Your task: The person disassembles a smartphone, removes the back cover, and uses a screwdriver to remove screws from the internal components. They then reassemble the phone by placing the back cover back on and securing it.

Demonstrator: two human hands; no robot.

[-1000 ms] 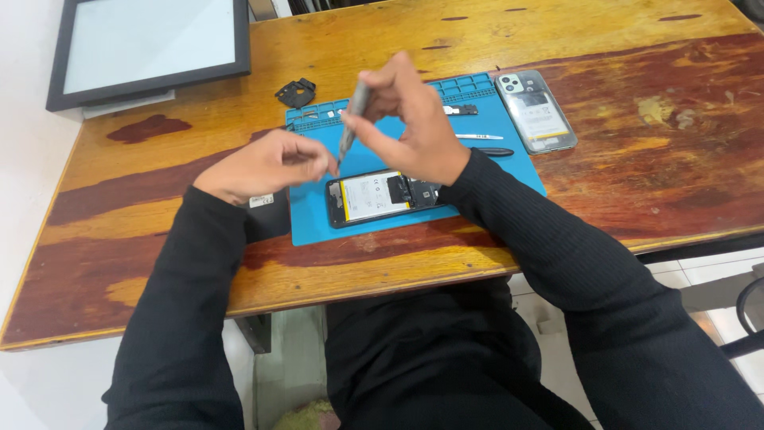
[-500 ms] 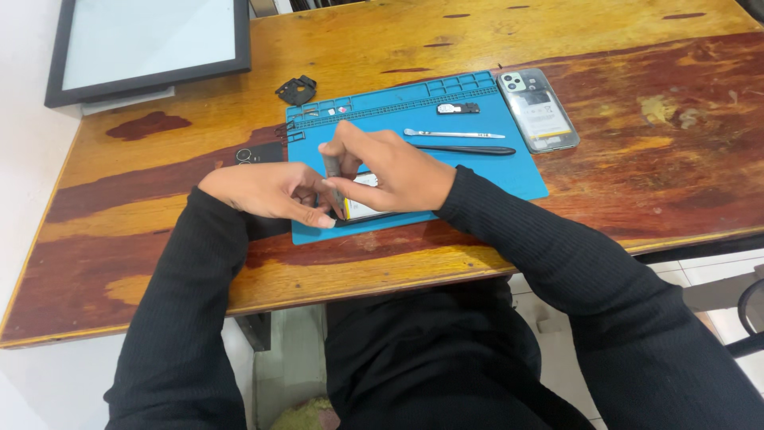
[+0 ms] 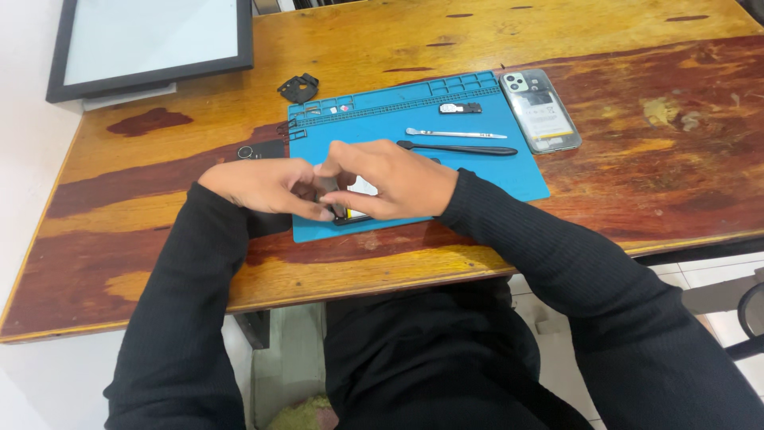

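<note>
Both hands have dropped since a second ago, when the right one held a tool upright, and now huddle over the phone (image 3: 360, 191) at the mat's (image 3: 509, 171) near edge. Left hand (image 3: 267, 185) at 9 o'clock of the phone and right hand (image 3: 391, 181) at 3 o'clock curl their fingers onto it, touching each other; whether either pinches anything smaller, I cannot tell. Toward 1 o'clock lie a black stylus (image 3: 458, 148), a metal pry tool (image 3: 455, 134) and a phone back (image 3: 539, 109).

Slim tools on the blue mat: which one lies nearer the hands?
The black tool, long and dark. The silver tool lies just beyond it, farther from the right hand.
</note>
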